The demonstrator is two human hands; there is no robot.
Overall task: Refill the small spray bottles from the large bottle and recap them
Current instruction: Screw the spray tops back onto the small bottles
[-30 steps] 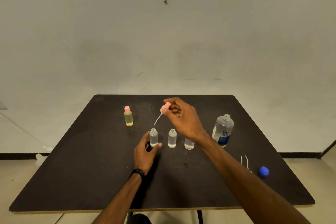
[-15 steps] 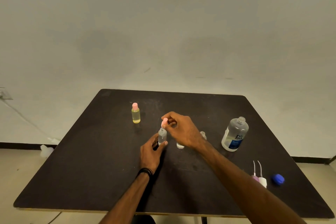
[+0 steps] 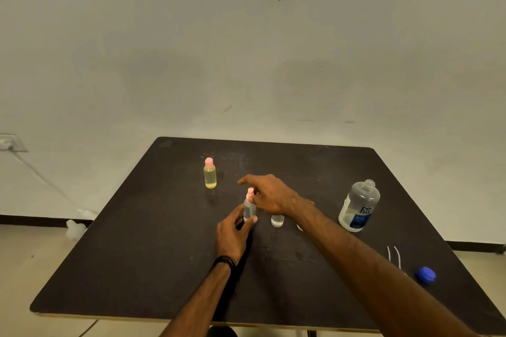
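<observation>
Head view looks down on a dark table (image 3: 142,254) with a small clear spray bottle (image 3: 249,209) standing upright near its middle. The left hand (image 3: 232,235) grips this bottle low down: the thumb curls round its near right side and the fingers wrap its left side, so the bottle sits between them. On the bottle's neck sits a pink spray cap (image 3: 250,194). The right hand (image 3: 269,195) comes in from the right and touches that cap, thumb and inner fingers closed on it, while the index finger points straight out to the left, above and behind the cap. Just right of the held bottle, under the right wrist, stands a second small clear bottle (image 3: 277,220), uncapped. Behind and left of the held bottle stands a yellow bottle (image 3: 210,176) with a pink cap. Well to the right stands the large bottle (image 3: 358,206), open-necked, upright. Nearer the table's right front corner lie a blue cap (image 3: 425,274) and two thin white tubes (image 3: 394,254).
</observation>
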